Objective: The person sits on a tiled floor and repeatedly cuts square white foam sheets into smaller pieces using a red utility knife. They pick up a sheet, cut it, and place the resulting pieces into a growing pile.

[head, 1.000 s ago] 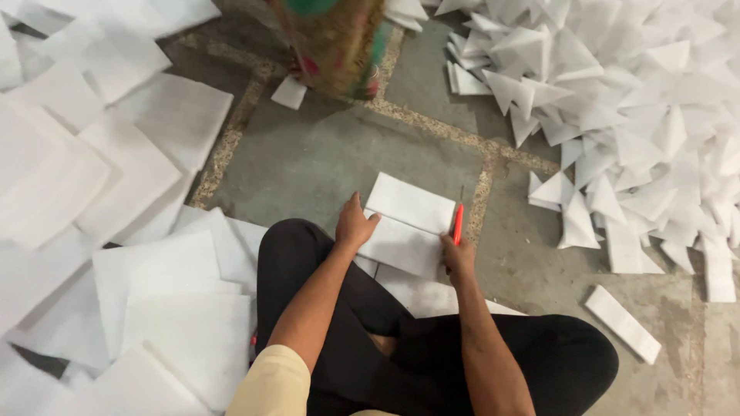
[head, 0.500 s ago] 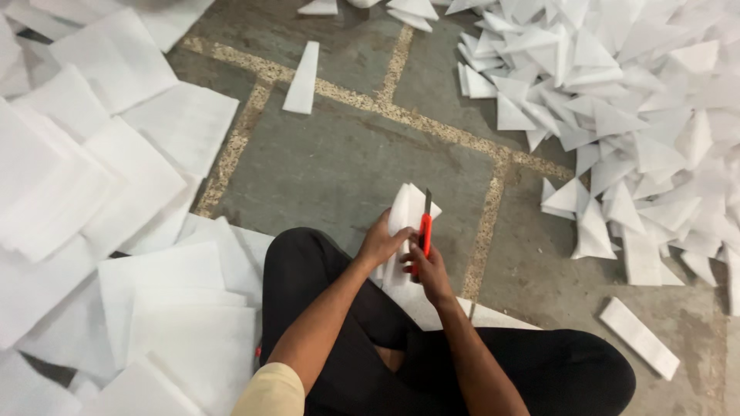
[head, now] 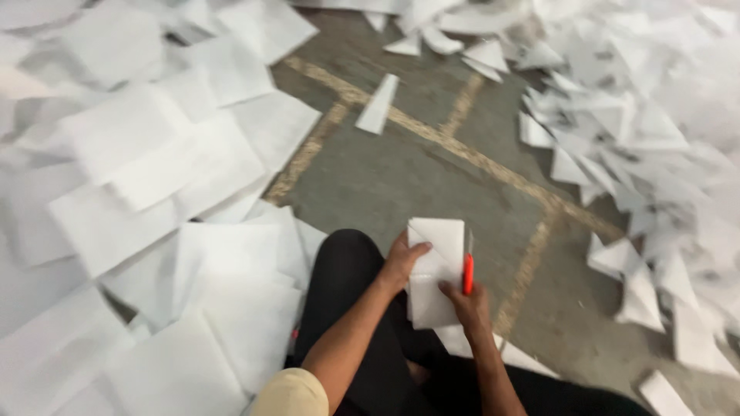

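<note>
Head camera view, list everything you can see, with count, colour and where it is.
folded sheet: one, white, held above the knee, centre
cutter: one, red handle, against the folded sheet's right edge
flat sheets: many, white, overlapping on the floor at left
triangular pieces: many, white, piled at right
loose strip: one, white, alone on the floor near the top
floor: grey with tan lines, middle
left hand: gripping the folded sheet's left edge
right hand: holding the cutter
</note>
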